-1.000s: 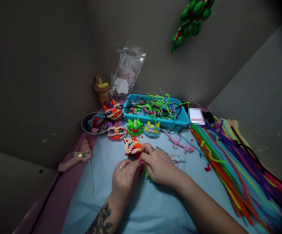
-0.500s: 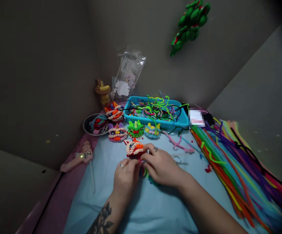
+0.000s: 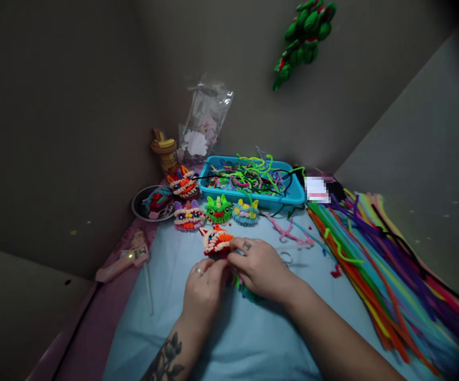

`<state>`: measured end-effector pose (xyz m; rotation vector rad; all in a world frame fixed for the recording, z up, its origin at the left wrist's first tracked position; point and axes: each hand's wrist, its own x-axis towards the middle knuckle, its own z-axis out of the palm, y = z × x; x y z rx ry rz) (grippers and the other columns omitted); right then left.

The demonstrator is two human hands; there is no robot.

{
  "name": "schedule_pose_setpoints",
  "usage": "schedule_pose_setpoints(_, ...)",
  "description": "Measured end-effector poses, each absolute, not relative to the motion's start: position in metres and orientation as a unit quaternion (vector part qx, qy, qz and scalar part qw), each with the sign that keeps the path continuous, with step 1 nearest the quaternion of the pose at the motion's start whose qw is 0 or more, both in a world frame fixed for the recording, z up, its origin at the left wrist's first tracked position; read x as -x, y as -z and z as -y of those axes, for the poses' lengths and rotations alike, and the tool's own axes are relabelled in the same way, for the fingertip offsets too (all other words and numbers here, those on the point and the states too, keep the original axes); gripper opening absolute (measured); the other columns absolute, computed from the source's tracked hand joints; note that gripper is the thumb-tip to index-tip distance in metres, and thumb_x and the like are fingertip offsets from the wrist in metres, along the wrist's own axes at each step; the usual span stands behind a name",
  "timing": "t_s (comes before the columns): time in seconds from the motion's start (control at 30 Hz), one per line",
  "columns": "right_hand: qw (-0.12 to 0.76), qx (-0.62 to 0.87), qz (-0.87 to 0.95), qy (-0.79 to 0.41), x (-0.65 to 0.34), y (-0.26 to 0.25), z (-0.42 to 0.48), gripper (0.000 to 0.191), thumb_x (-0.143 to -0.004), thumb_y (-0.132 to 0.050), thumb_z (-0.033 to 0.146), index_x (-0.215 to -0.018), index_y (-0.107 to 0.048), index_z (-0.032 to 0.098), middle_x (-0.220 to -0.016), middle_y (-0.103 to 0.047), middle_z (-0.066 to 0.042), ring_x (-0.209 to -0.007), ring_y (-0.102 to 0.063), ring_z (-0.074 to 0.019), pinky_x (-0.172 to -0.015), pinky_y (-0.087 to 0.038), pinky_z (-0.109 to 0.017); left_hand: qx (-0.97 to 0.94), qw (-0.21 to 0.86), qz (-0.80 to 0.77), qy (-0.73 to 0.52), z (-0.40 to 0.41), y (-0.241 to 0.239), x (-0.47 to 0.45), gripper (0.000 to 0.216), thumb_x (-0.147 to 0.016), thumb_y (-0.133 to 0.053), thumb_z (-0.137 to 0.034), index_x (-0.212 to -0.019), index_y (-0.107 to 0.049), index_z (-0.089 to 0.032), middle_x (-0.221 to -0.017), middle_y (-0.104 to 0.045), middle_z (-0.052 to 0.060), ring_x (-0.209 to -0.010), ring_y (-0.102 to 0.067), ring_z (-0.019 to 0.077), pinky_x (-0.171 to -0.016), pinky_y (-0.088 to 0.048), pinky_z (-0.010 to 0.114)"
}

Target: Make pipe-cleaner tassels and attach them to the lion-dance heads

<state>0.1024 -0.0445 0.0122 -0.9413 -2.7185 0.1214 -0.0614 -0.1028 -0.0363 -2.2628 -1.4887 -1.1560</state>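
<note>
A cream-and-red lion head made of pipe cleaners [image 3: 214,241], with orange trim and pointed ears, is at the fingertips of both hands. My left hand [image 3: 204,286] is closed in a pinch at its lower red edge. On its right side, the bent fingers of my right hand [image 3: 259,267] cover part of it. The exact spot between the fingertips is hidden. Under my right palm a green and teal fuzzy piece [image 3: 249,295] shows in part. Just behind stand a purple-and-cream lion head [image 3: 189,216], a green one [image 3: 218,210] and a blue-and-yellow one [image 3: 245,212].
A blue tray [image 3: 253,199] holds pipe cleaner scraps. Long pipe cleaners [image 3: 380,275] lie along the right. Scissors [image 3: 287,257] rest beside my right hand. At left are a pink glue gun [image 3: 122,264], its light on, and a round dish [image 3: 136,211]. An orange lion head [image 3: 184,183] stands behind.
The whole view has shifted slightly left. My fingertips have drawn closer together, and the small pink-red bit seen between them before is now covered.
</note>
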Motion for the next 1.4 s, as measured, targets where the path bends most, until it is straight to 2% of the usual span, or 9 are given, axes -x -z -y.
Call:
schedule_pose_setpoints(0.37,0.102,0.323,0.941,-0.025,-0.100,-0.012,0.044,0.020,-0.086,-0.050,0.020,-0.097,-0.068,0.022,-0.112,-0.064,-0.009,-0.089,-0.056,-0.0226,-0.070,-0.038,-0.034,0.758,0.102,0.521,0.378,0.102,0.034,0.057,0.007,-0.089,-0.051,-0.012,-0.092,-0.056,-0.015,-0.072,-0.064,0.004,-0.068,-0.058,0.0179,-0.065,-0.047,0.030)
schedule_pose_setpoints(0.6,0.092,0.330,0.939,-0.029,-0.099,-0.015,0.045,0.018,-0.088,-0.052,0.023,-0.093,-0.069,0.021,-0.111,-0.063,-0.009,-0.090,-0.056,-0.0226,-0.070,-0.037,-0.033,0.752,0.091,0.528,0.384,0.102,0.036,0.056,0.007,-0.090,-0.049,-0.013,-0.093,-0.054,-0.016,-0.071,-0.064,0.003,-0.065,-0.058,0.0180,-0.063,-0.048,0.030)
schedule_pose_setpoints(0.73,0.113,0.343,0.932,-0.034,-0.103,-0.015,0.043,0.018,-0.091,-0.053,0.028,-0.094,-0.070,0.023,-0.105,-0.064,-0.008,-0.089,-0.056,-0.0213,-0.073,-0.037,-0.033,0.741,0.079,0.548,0.381,0.104,0.034,0.059,0.008,-0.090,-0.050,-0.016,-0.098,-0.053,-0.016,-0.077,-0.067,0.004,-0.068,-0.062,0.0188,-0.063,-0.050,0.030)
schedule_pose_setpoints(0.87,0.123,0.328,0.936,-0.038,-0.109,-0.018,0.043,0.018,-0.088,-0.056,0.020,-0.100,-0.070,0.022,-0.102,-0.063,-0.008,-0.086,-0.055,-0.0201,-0.074,-0.037,-0.032,0.739,0.061,0.558,0.374,0.106,0.033,0.060,0.007,-0.090,-0.050,-0.016,-0.096,-0.053,-0.017,-0.077,-0.066,0.004,-0.069,-0.062,0.0188,-0.063,-0.051,0.030)
schedule_pose_setpoints(1.0,0.162,0.315,0.935,-0.008,-0.116,-0.025,0.043,0.018,-0.085,-0.055,0.012,-0.090,-0.071,0.020,-0.094,-0.062,-0.007,-0.078,-0.053,-0.0187,-0.071,-0.035,-0.032,0.732,0.037,0.564,0.380,0.108,0.035,0.058,0.008,-0.087,-0.053,-0.015,-0.095,-0.053,-0.018,-0.079,-0.066,0.005,-0.071,-0.062,0.0193,-0.063,-0.052,0.031)
schedule_pose_setpoints(1.1,0.215,0.312,0.925,0.008,-0.124,-0.028,0.041,0.018,-0.083,-0.053,0.010,-0.087,-0.069,0.019,-0.089,-0.062,-0.007,-0.078,-0.053,-0.0196,-0.071,-0.035,-0.033,0.728,0.007,0.563,0.391,0.112,0.033,0.058,0.019,-0.085,-0.057,-0.017,-0.103,-0.053,-0.016,-0.087,-0.066,0.007,-0.079,-0.063,0.0206,-0.068,-0.053,0.032)
schedule_pose_setpoints(1.23,0.282,0.368,0.886,-0.016,-0.136,-0.029,0.036,0.021,-0.086,-0.049,0.010,-0.095,-0.067,0.017,-0.087,-0.062,-0.008,-0.081,-0.056,-0.0209,-0.074,-0.040,-0.033,0.717,-0.010,0.566,0.407,0.121,0.027,0.064,0.031,-0.085,-0.054,-0.013,-0.116,-0.051,-0.015,-0.096,-0.065,0.009,-0.087,-0.062,0.0204,-0.074,-0.052,0.033)
schedule_pose_setpoints(1.4,0.277,0.380,0.875,-0.115,-0.143,-0.025,0.037,0.032,-0.089,-0.044,0.010,-0.112,-0.064,0.018,-0.093,-0.058,-0.008,-0.076,-0.058,-0.0168,-0.068,-0.047,-0.028,0.692,-0.008,0.589,0.417,0.123,0.022,0.072,0.025,-0.086,-0.044,-0.007,-0.107,-0.055,-0.017,-0.091,-0.065,0.008,-0.083,-0.061,0.0188,-0.072,-0.051,0.031)
